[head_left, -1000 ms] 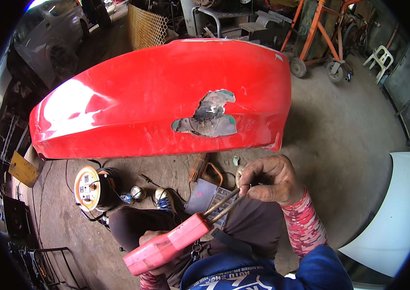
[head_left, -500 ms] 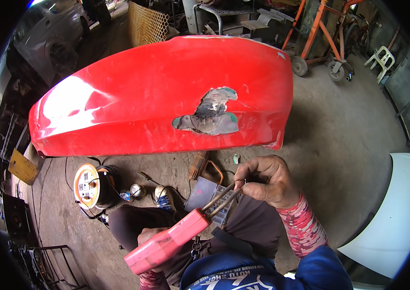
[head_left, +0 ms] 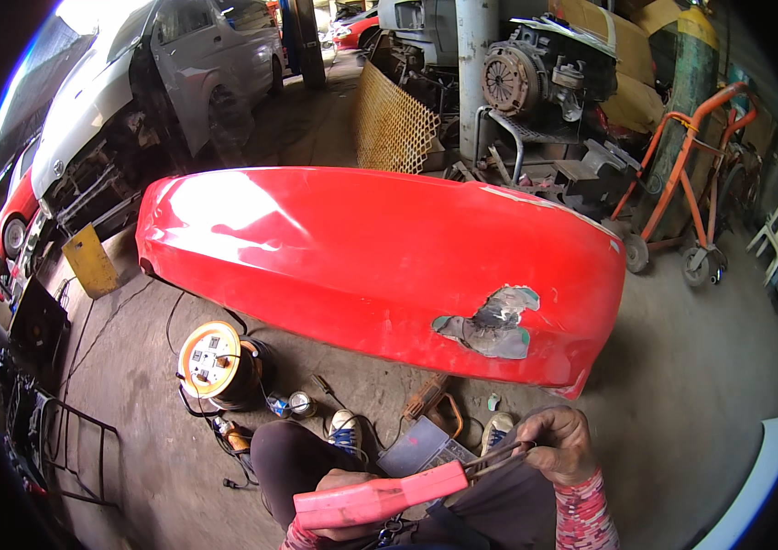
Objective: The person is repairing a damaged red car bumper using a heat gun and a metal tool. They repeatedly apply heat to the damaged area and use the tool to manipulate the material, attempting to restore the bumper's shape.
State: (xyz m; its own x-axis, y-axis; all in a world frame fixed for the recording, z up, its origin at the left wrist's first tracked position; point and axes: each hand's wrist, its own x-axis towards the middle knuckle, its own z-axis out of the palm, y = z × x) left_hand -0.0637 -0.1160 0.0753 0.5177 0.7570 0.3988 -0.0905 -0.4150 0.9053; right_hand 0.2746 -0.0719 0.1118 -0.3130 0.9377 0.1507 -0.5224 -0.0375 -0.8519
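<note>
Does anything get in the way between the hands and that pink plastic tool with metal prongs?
Nothing visible does: the left hand grips the pink plastic tool, and the right hand is at its pronged end.

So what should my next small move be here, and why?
Perhaps ease your bare right hand off the two thin metal prongs before raising the pink plastic tool: that hand sits at their tips, your left hand holds the tool's body, and the curved, glossy red panel with ragged grey damage lies beyond, apart from the tool.

Cable reel (head_left: 209, 362) on grey floor (head_left: 701, 367)
</note>
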